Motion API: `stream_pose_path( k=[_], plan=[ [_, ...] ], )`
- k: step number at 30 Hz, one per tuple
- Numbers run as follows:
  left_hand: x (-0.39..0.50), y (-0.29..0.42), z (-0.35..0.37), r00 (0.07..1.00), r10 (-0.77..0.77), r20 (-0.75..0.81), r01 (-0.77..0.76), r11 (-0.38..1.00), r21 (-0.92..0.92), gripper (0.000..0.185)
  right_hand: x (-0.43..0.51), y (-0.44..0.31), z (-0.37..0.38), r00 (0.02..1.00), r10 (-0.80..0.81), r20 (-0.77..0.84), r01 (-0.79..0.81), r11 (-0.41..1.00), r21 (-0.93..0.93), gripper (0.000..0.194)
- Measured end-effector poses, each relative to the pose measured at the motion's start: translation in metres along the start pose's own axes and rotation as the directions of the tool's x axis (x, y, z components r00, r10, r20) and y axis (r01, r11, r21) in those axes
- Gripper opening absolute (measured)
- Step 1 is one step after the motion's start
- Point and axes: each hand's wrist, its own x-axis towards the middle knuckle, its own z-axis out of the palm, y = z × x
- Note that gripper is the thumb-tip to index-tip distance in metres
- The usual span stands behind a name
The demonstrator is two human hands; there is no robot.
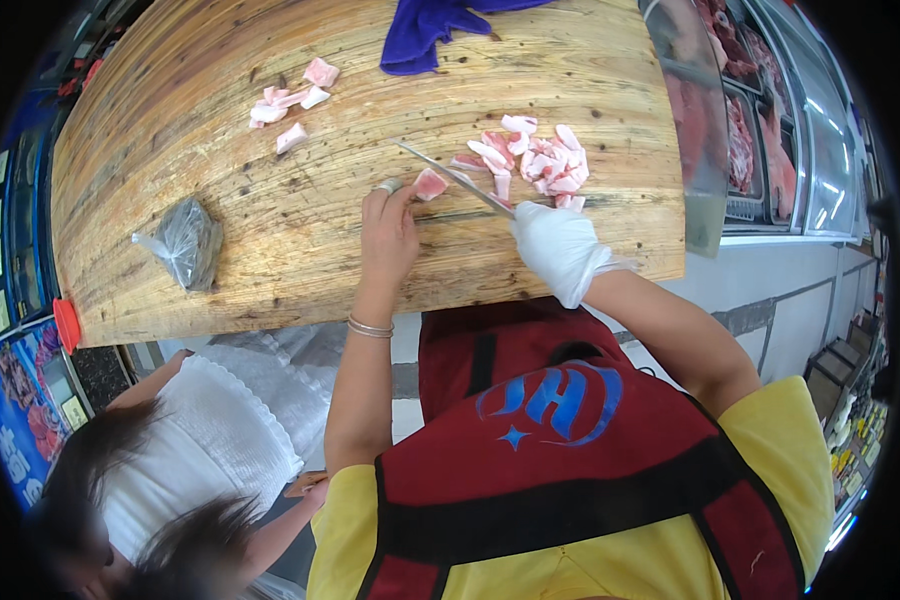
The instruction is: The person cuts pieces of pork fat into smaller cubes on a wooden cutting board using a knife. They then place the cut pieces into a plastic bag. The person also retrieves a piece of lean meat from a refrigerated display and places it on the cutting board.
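Observation:
My right hand (559,244), in a white glove, grips a knife (457,177) whose blade points up and left over the wooden chopping table. My bare left hand (390,229) rests on the wood, its fingertips beside a small piece of raw pork (430,184) that lies just left of the blade; whether they touch it I cannot tell. Right of the blade lies a loose heap of cut pork pieces (555,165), with several more strips (493,154) near it. Farther left on the table are several other fatty pieces (270,109).
A purple cloth (420,37) lies at the table's far edge. A tied plastic bag (189,244) with dark contents sits at the left, near a red object (66,325) at the corner. A display case with meat (776,135) stands at the right. Another person in white (217,420) is close at lower left.

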Motion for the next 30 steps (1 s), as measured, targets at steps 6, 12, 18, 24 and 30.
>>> stream_pose_path(
  k=[6,12,18,24,30],
  plan=[
    [0.007,-0.001,0.014,0.991,0.113,0.075,-0.117,0.992,0.056,0.029,0.003,-0.014,0.002,0.997,-0.030,0.068,0.035,0.997,-0.064,0.008],
    [0.006,-0.002,0.014,0.990,0.083,0.112,-0.089,0.995,0.049,0.029,-0.001,-0.032,-0.003,0.998,0.027,0.058,-0.013,0.974,-0.226,0.007],
    [0.003,-0.004,0.023,0.996,0.076,0.050,-0.076,0.997,-0.009,0.027,0.046,-0.048,-0.020,0.933,-0.029,0.358,0.069,0.993,-0.100,0.023],
    [0.004,-0.004,0.021,0.994,0.108,-0.032,-0.107,0.994,0.036,0.022,0.068,-0.031,-0.025,0.957,-0.042,0.288,0.045,0.999,-0.005,0.014],
    [0.002,-0.003,0.022,0.997,0.074,0.000,-0.074,0.997,0.027,0.021,0.027,-0.023,-0.010,0.985,-0.088,0.147,0.100,0.992,-0.071,0.015]
  ],
)
